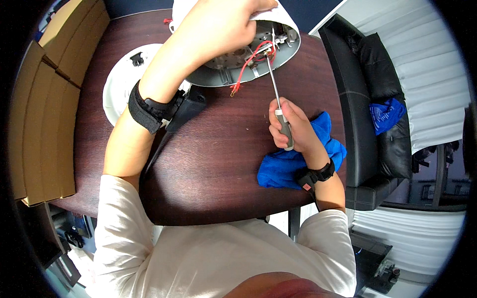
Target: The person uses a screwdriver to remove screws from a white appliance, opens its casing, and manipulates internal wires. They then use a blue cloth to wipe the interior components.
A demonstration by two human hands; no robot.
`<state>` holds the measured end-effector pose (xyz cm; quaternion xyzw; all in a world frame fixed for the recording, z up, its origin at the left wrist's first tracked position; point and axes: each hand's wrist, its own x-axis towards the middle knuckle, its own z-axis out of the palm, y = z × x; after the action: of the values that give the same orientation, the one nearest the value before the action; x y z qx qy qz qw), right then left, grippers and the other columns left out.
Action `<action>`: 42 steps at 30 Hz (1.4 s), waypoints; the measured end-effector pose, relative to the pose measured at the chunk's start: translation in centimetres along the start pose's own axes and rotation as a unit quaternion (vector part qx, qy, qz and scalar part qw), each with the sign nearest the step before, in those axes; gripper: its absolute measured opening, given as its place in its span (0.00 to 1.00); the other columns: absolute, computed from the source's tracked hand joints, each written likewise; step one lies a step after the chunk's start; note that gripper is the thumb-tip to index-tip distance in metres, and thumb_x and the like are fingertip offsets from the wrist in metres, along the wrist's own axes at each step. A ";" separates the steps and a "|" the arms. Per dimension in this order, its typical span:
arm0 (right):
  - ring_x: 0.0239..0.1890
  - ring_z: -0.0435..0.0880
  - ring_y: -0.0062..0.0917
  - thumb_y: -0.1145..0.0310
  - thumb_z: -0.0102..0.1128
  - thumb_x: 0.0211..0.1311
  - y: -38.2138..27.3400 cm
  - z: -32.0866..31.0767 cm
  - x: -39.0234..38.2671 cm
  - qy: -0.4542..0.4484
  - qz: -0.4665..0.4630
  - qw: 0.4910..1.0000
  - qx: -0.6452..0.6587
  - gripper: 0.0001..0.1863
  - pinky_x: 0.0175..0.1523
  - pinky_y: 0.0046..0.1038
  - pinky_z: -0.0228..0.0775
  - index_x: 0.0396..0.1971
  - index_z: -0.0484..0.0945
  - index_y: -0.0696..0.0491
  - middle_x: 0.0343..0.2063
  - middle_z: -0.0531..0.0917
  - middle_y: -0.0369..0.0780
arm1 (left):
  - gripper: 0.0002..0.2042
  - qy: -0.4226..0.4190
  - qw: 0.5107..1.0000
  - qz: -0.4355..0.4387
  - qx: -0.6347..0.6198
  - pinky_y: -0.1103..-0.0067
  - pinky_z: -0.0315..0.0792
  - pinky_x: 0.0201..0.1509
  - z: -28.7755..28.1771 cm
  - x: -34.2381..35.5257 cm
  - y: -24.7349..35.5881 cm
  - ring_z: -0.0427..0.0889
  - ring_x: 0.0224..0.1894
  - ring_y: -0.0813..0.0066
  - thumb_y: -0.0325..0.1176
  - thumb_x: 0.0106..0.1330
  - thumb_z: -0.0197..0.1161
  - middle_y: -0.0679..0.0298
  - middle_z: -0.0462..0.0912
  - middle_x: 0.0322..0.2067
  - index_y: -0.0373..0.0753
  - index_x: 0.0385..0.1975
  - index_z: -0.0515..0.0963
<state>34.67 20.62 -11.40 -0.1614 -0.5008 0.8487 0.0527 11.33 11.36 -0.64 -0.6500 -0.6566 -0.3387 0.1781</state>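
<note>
Woodgrain table point(223, 159) beside black sofa point(355, 124), right hand point(292, 124) tight round screwdriver point(276, 92), left hand point(228, 30) clamped on white housing point(280, 16)

A cloth point(279, 170) lies right of centre on the table point(218, 159); appliance point(233, 67) upper centre, boxes point(49, 134) far left, sofa point(357, 116) right.

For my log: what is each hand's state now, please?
Left hand: holding the white, rounded housing.
Right hand: closed around the grey-handled metal screwdriver.
</note>
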 end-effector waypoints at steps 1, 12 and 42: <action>0.12 0.64 0.13 0.59 0.37 0.71 0.0 0.1 0.0 0.019 -0.011 0.999 -0.047 0.14 0.15 0.16 0.57 0.40 0.66 0.54 0.20 0.68 0.33 | 0.23 -0.003 1.000 -0.001 0.009 0.57 0.59 0.62 -0.1 -0.1 0.0 0.64 0.60 0.41 0.23 0.47 0.52 0.39 0.70 0.52 0.36 0.47 0.77; 0.17 0.76 0.22 0.67 0.52 0.65 -2.2 1.1 -1.3 0.218 -0.126 0.814 -0.524 0.07 0.21 0.22 0.63 0.34 0.74 0.55 0.19 0.76 0.39 | 0.22 -0.003 1.000 -0.014 0.011 0.54 0.57 0.62 -0.1 -0.3 -0.2 0.63 0.61 0.42 0.25 0.50 0.52 0.41 0.70 0.53 0.37 0.48 0.76; 0.25 0.78 0.46 0.66 0.51 0.63 -6.5 4.3 -1.8 0.195 -0.146 0.574 -0.782 0.09 0.29 0.43 0.70 0.28 0.71 0.56 0.20 0.77 0.50 | 0.19 0.009 1.000 -0.010 0.003 0.49 0.59 0.59 -0.7 -0.3 1.0 0.67 0.57 0.41 0.24 0.50 0.51 0.42 0.74 0.47 0.35 0.44 0.78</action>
<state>34.53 19.78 -3.43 -0.2264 -0.9642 0.0566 0.1260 12.23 10.59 -0.17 -0.6395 -0.6626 -0.3443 0.1829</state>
